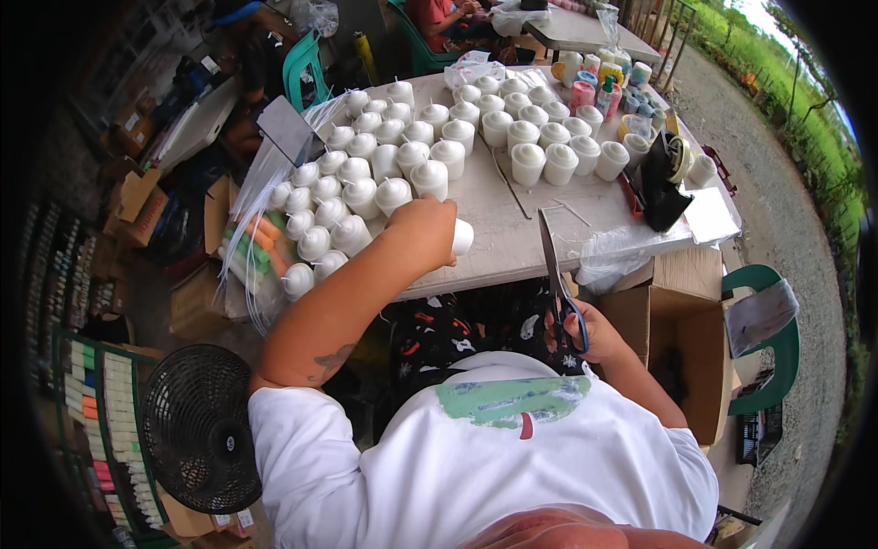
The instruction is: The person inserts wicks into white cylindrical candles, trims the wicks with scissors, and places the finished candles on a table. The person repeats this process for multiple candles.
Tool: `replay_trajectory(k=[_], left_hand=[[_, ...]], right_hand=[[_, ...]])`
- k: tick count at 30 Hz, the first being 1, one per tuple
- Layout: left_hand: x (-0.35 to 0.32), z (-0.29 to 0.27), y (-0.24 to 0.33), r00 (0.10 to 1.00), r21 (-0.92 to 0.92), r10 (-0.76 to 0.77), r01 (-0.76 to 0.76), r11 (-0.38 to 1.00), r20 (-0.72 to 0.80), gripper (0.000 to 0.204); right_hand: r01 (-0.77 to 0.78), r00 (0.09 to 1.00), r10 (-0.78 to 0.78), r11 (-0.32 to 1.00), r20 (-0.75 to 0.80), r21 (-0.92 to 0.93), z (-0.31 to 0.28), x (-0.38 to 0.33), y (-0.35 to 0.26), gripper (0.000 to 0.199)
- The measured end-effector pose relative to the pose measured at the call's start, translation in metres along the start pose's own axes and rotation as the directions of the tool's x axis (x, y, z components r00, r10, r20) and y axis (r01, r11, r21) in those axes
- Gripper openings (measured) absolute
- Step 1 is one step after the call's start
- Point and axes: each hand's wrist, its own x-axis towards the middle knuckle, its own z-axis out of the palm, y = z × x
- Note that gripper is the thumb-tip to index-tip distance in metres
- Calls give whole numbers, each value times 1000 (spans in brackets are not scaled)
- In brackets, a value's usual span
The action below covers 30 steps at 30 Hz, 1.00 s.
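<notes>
My left hand (425, 231) is closed around a white candle (463, 238) at the table's near edge. The candle is tipped sideways and only one end shows past my fingers. My right hand (593, 331) grips the dark-blue handles of a pair of scissors (551, 252), whose long blades point up toward the tabletop. Beyond my left hand stand rows of short white candles (361, 194), many with a thin wick sticking up from a domed top. A second group of white candles (528, 163) stands farther back, right of the middle.
On the table (512, 247) lie a thin dark rod (512, 183), wick scraps and a plastic bag (615, 254). A black tape dispenser (663, 188) and paint bottles (605, 94) stand right. A cardboard box (686, 339) and green chair (777, 357) flank me; a black fan (201, 428) stands left.
</notes>
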Motion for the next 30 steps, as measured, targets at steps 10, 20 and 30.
replay_trajectory(k=[10,20,30], left_hand=[[21,14,-28,991,-700,96,-130,702,-88,60],[6,70,-6,971,-824,77,-232,517,-226,29],[3,41,2,931,-835,-80,-278,476,-356,21]], right_hand=[[-131,983,132,991,127,-14,10,18,10,69],[-147,971,142,989,192,12,9,40,10,76],[-62,988,66,998,141,-33,19,65,-9,58]])
